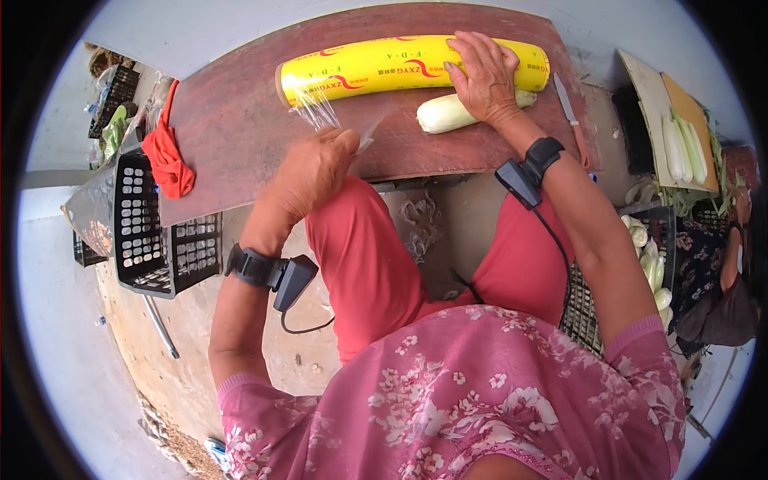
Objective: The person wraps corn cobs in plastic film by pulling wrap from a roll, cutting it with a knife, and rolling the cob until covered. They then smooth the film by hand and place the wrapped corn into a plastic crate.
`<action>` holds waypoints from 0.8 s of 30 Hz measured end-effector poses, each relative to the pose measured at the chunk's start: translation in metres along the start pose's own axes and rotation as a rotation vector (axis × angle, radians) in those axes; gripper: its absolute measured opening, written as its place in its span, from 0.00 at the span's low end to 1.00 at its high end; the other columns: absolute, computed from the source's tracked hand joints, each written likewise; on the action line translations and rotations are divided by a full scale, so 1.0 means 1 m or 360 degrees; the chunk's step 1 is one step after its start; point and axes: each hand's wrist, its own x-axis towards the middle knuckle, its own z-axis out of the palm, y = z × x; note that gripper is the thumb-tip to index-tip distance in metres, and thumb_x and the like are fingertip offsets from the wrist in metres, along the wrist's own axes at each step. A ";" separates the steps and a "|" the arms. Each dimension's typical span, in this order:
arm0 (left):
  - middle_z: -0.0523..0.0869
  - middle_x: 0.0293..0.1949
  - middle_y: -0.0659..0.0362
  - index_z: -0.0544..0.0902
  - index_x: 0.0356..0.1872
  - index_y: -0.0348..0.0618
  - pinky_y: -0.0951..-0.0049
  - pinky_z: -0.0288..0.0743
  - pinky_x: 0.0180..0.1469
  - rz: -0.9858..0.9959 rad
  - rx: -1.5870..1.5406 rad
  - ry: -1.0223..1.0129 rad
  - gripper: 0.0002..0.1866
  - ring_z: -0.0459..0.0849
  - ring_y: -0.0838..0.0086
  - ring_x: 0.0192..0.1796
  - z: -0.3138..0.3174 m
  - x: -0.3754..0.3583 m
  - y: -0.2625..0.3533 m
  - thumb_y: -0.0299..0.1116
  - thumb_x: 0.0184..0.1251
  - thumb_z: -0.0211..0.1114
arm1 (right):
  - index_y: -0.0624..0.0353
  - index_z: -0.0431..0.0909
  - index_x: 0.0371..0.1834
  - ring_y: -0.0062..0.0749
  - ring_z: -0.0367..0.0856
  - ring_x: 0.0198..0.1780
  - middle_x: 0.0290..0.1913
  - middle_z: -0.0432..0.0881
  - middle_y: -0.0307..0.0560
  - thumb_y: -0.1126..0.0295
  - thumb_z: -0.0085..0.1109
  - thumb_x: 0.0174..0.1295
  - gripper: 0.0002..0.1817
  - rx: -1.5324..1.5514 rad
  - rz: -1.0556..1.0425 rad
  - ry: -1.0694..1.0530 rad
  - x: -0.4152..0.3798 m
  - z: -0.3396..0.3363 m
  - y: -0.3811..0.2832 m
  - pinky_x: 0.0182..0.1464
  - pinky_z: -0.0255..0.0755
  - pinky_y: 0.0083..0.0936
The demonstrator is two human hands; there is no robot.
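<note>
A long roll of cling film (pixel 364 74) in yellow printed wrap lies across the back of the reddish-brown table (pixel 240 152). From its left end a thin clear strip of film (pixel 316 108) stretches down to my left hand (pixel 324 164), whose fingers are closed on it. My right hand (pixel 484 76) lies over the right part of the roll, fingers extended and pressing on top. Under that wrist sits a pale greenish-white, long vegetable (pixel 448 114), partly hidden by the hand. A knife (pixel 566 104) with a reddish handle rests at the table's right edge.
A red cloth (pixel 166 156) hangs over the table's left edge, beside black plastic crates (pixel 142 232). To my right, a crate (pixel 582 316) holds pale vegetables, and more lie on a board (pixel 684 152). Another person (pixel 720 280) sits at far right.
</note>
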 end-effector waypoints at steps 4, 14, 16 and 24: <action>0.81 0.34 0.47 0.75 0.36 0.39 0.61 0.75 0.41 -0.0067 -0.0268 0.0034 0.04 0.82 0.51 0.39 0.009 -0.006 -0.011 0.22 0.62 0.61 | 0.49 0.76 0.57 0.33 0.68 0.66 0.61 0.75 0.38 0.59 0.62 0.59 0.22 0.0001 -0.0004 0.0016 0.001 0.000 0.001 0.64 0.49 0.39; 0.83 0.38 0.53 0.78 0.37 0.39 0.66 0.76 0.42 -0.0290 -0.0588 -0.0047 0.04 0.82 0.62 0.39 0.028 -0.022 -0.030 0.22 0.62 0.61 | 0.49 0.76 0.56 0.33 0.68 0.66 0.61 0.75 0.37 0.60 0.63 0.59 0.21 -0.0014 0.0028 -0.0014 0.000 -0.001 -0.001 0.64 0.50 0.39; 0.83 0.39 0.52 0.78 0.37 0.39 0.66 0.76 0.43 -0.0206 -0.0423 -0.0013 0.04 0.82 0.60 0.41 0.027 -0.023 -0.021 0.23 0.62 0.62 | 0.49 0.76 0.56 0.33 0.68 0.66 0.61 0.75 0.37 0.60 0.63 0.59 0.21 -0.0004 0.0034 -0.0023 0.000 -0.002 -0.001 0.64 0.50 0.39; 0.81 0.48 0.52 0.75 0.36 0.38 0.61 0.75 0.50 0.0105 0.0157 0.0463 0.09 0.78 0.55 0.53 0.074 -0.037 -0.005 0.26 0.53 0.60 | 0.49 0.76 0.56 0.33 0.68 0.66 0.62 0.75 0.38 0.60 0.64 0.58 0.22 -0.0008 0.0034 -0.0041 0.000 -0.003 -0.001 0.65 0.49 0.39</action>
